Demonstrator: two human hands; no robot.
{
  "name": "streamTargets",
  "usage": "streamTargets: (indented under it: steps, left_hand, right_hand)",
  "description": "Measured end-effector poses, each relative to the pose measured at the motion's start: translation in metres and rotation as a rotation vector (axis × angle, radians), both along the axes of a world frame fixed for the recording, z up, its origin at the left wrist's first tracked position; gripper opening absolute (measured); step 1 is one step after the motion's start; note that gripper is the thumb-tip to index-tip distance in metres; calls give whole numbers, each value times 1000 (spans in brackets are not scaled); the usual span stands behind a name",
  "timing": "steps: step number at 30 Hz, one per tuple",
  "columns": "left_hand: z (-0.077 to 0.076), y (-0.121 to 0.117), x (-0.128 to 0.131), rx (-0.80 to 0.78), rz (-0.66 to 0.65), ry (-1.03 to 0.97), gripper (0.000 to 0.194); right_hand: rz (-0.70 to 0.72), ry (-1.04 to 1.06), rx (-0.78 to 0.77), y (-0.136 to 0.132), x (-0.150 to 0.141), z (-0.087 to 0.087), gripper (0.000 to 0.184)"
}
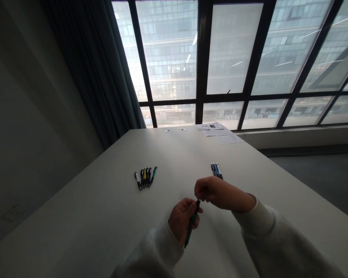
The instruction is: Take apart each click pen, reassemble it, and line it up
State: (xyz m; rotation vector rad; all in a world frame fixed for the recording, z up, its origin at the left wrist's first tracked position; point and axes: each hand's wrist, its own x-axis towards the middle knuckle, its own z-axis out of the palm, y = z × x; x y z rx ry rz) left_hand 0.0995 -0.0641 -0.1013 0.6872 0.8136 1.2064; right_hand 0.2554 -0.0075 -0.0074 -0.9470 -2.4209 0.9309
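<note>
A dark pen with a green barrel (192, 223) slants upward in my left hand (183, 218), whose thumb and fingers are closed around it. My right hand (213, 192) is bent over the pen's upper end, fingers curled in close to that end. What the right fingertips pinch, if anything, is hidden behind the hand. Beyond my left hand lies a row of several pens (145, 177) with black, white, yellow and green parts. A smaller group of pens (216, 170), some blue and white, lies just past my right wrist, its near ends close to the forearm.
The white table (104, 216) stretches away to a large window (204, 58). Printed papers (217, 132) lie at its far right corner, and two small white pieces (183, 130) sit near the far edge. A dark curtain (98, 73) hangs at the left.
</note>
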Motion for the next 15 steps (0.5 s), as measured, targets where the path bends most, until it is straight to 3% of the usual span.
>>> streamTargets:
  steps: [5,9,15]
  left_hand:
    - [-4,3,-2,-6,-19,-31,42]
    - [-7,5,-3,-17,-43,-49,41]
    - [-6,7,-4,-52,-5,-88,41]
  right_hand:
    - [-8,15,-31,0,1,-1,12]
    - [-30,-75,-32,6,-1,-6,29]
    - [52,82,-51,9,-1,-6,4]
